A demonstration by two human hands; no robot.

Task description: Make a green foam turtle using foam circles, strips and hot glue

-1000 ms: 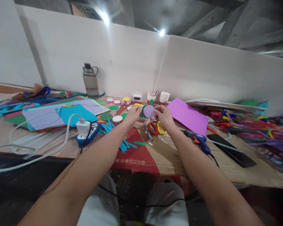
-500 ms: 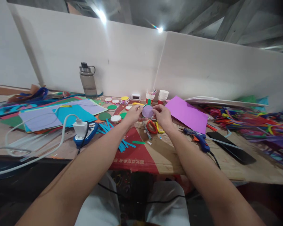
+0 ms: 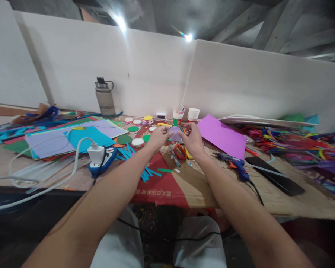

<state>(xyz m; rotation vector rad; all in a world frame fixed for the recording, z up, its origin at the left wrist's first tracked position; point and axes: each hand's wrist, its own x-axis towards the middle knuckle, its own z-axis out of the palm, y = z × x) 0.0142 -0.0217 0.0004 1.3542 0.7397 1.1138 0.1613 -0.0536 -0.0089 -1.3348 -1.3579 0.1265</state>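
Note:
Between my two hands is a small round purple paper disc (image 3: 175, 135) with a dark green rim showing around its edge. A green strip (image 3: 175, 122) stands up from the top of it. My left hand (image 3: 160, 136) grips its left edge, thumb on the front face. On the right edge, my right hand (image 3: 193, 138) pinches it, its thumb also on the purple face. Just below lie red-handled scissors (image 3: 179, 150) and a yellow-handled tool (image 3: 188, 153). The backs of the fingers hide part of the rim.
A blue glue gun (image 3: 236, 165) and a black phone (image 3: 273, 175) lie at the right. Purple paper (image 3: 222, 137) is behind them. Blue strips (image 3: 147, 173), white-topped discs (image 3: 137, 142) and a power strip (image 3: 102, 160) with cables sit left. A bottle (image 3: 105, 98) stands behind.
The green rim and upright green strip now show around the purple disc, and both thumbs have moved onto its face. The view has shifted slightly.

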